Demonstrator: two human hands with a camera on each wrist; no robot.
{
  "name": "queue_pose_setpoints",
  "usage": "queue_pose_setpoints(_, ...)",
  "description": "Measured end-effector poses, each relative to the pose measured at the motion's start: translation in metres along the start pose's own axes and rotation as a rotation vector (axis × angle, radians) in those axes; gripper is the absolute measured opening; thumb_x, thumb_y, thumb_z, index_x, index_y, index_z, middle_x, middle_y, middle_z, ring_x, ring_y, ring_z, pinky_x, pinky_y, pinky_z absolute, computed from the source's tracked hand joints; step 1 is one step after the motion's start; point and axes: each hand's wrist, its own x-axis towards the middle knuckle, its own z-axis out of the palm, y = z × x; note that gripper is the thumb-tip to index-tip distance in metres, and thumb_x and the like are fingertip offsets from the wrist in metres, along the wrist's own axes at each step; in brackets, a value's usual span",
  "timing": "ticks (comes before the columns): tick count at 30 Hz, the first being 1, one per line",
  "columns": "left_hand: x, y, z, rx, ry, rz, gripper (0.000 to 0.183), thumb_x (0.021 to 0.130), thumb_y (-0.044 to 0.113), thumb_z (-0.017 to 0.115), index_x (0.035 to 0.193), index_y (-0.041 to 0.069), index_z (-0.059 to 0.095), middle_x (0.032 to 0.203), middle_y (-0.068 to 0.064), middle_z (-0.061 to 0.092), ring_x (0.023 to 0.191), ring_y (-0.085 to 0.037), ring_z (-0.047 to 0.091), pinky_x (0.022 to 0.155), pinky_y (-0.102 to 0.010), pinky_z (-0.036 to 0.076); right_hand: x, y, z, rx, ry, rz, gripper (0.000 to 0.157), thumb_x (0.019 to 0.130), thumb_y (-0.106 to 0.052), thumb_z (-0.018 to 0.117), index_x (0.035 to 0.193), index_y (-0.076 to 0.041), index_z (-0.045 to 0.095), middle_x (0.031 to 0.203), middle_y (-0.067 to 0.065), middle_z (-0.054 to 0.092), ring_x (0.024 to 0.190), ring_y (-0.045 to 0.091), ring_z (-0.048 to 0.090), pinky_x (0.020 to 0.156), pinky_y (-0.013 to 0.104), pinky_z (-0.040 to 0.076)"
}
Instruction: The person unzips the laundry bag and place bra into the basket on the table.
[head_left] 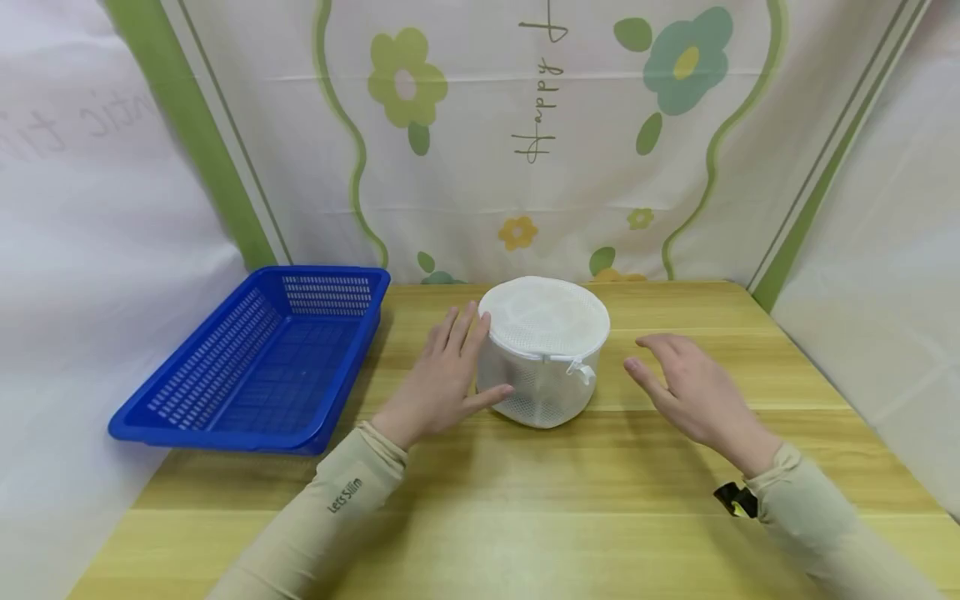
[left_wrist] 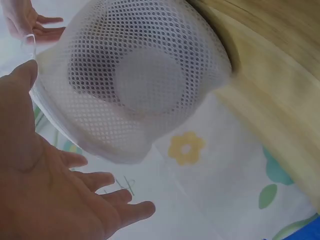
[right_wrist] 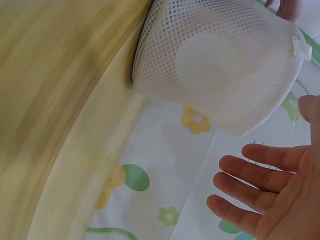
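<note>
A white mesh laundry bag (head_left: pixel 543 321), round and drum-shaped, stands upright on the wooden table. Its zipper pull (head_left: pixel 580 369) hangs at the front right of the top rim. My left hand (head_left: pixel 448 375) is spread at the bag's left side, fingers straight and thumb toward its front. In the left wrist view the left palm (left_wrist: pixel 55 195) faces the mesh with nothing in it. To the right of the bag, my right hand (head_left: pixel 690 387) hovers apart from it, fingers extended and thumb out. The right wrist view shows those fingers (right_wrist: pixel 255 185) loosely straight beside the mesh wall.
A blue plastic basket (head_left: pixel 348 392) with slotted walls stands on the left of the wooden table (head_left: pixel 570 533). Behind the table hangs a white cloth (head_left: pixel 465 183) printed with flowers. White cloth also hangs along both sides.
</note>
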Motion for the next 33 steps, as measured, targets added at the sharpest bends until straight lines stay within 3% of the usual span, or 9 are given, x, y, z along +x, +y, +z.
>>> queue_pose_setpoints(7,0.010,0.012,-0.001,0.027,0.100,0.101,0.091,0.096,0.062,0.047,0.157,0.005,0.012,0.161,-0.020,0.007,0.147,-0.035,-0.003,0.117,-0.052,0.006,0.000,-0.012,-0.001,0.031,0.089,-0.003,0.047,0.104,-0.036,0.049,0.124,0.005,0.059,0.125,0.025,0.058,0.120,0.044,0.049,0.095,0.061,0.042)
queue_pose_setpoints(13,0.022,0.022,-0.003,0.049,0.121,0.147,0.090,0.096,0.061,0.048,0.156,0.003,0.017,0.160,-0.021,0.011,0.146,-0.038,0.003,0.115,-0.056,0.012,0.001,-0.030,-0.001,0.128,0.183,0.002,0.043,0.103,-0.031,0.052,0.120,0.007,0.062,0.119,0.023,0.062,0.115,0.042,0.053,0.093,0.059,0.043)
queue_pose_setpoints(20,0.028,0.033,-0.003,0.049,0.108,0.139,0.086,0.097,0.060,0.046,0.155,0.003,0.020,0.159,-0.021,0.014,0.146,-0.040,0.007,0.115,-0.056,0.010,0.001,-0.048,0.007,0.190,0.242,-0.004,0.037,0.102,-0.027,0.054,0.113,0.007,0.065,0.110,0.021,0.065,0.106,0.038,0.059,0.088,0.056,0.047)
queue_pose_setpoints(27,0.032,0.041,-0.011,-0.001,0.158,0.118,0.085,0.096,0.059,0.048,0.153,0.000,0.026,0.158,-0.022,0.019,0.144,-0.041,0.014,0.116,-0.054,0.012,-0.001,-0.056,0.014,0.205,0.287,0.023,0.033,0.102,-0.025,0.055,0.107,0.005,0.068,0.103,0.018,0.067,0.098,0.034,0.062,0.080,0.053,0.051)
queue_pose_setpoints(33,0.030,0.045,-0.014,-0.011,0.122,0.074,0.082,0.098,0.059,0.046,0.152,0.000,0.029,0.156,-0.023,0.021,0.143,-0.042,0.017,0.115,-0.055,0.016,0.002,-0.061,0.015,0.206,0.319,0.026,0.029,0.101,-0.024,0.057,0.102,0.001,0.069,0.099,0.015,0.068,0.094,0.032,0.063,0.077,0.051,0.051)
